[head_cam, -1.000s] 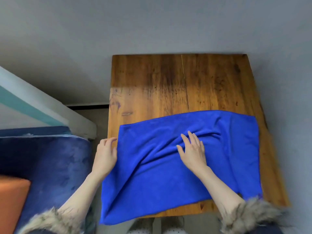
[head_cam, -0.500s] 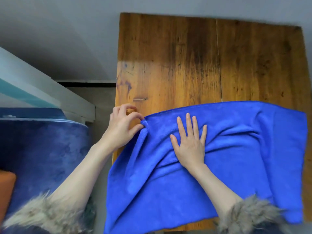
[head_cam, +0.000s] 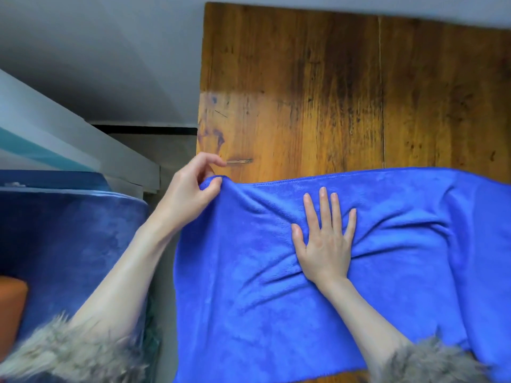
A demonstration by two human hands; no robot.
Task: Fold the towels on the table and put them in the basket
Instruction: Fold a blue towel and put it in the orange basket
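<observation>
Blue microfibre towel (head_cam: 276,286) on the worn wooden table (head_cam: 304,92) looks soft, light and limp. Left hand (head_cam: 190,192) pinches its far-left corner, a sound hold; right hand (head_cam: 323,241) presses flat, fingers spread

No text, label, brand, number or sign can be read anywhere on the things in view.

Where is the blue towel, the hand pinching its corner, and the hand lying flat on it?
blue towel (head_cam: 249,299): head view, on its smooth lower part.
left hand (head_cam: 188,194): head view, middle of the hand.
right hand (head_cam: 326,244): head view, back of the hand.
</observation>
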